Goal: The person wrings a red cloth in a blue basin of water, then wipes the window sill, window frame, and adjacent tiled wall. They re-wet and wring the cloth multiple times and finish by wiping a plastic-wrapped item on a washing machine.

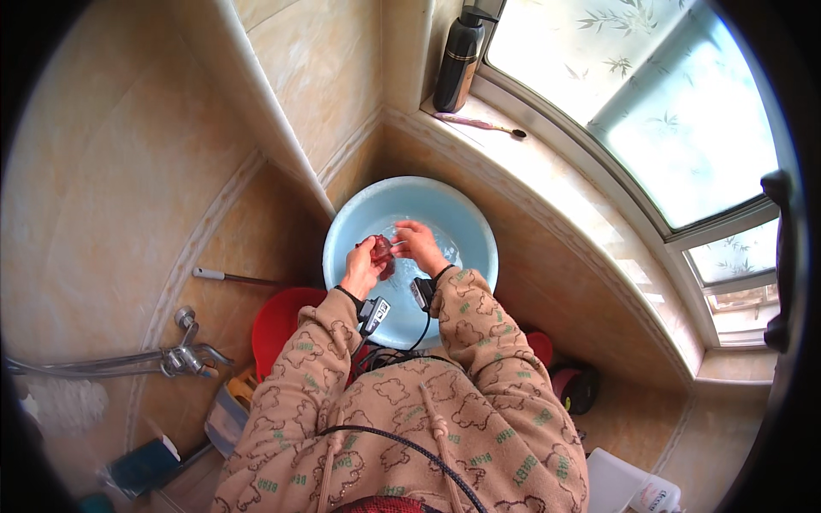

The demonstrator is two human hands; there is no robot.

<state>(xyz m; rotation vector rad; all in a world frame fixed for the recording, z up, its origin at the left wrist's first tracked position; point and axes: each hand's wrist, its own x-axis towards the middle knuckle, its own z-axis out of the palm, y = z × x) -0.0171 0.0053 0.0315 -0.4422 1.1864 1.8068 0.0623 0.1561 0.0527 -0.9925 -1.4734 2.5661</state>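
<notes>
A light blue round basin [469, 224] with some water in it stands in the corner below me. Over its middle, my left hand [363, 268] is closed on a wet, dark red, soft-looking thing [382, 250] whose kind I cannot make out. My right hand [420, 245] is just to the right of it, fingers apart and reaching toward it. Its fingertips are at the thing's edge, and whether they touch is hard to see. Both wrists carry black bands with small boxes, and a black cable hangs between them.
A red basin [275, 323] stands left of the blue one, partly under my sleeve. A chrome tap [182, 359] juts from the left wall. On the window ledge are a dark pump bottle [459, 64] and a toothbrush [479, 124]. A white bottle [654, 496] lies at lower right.
</notes>
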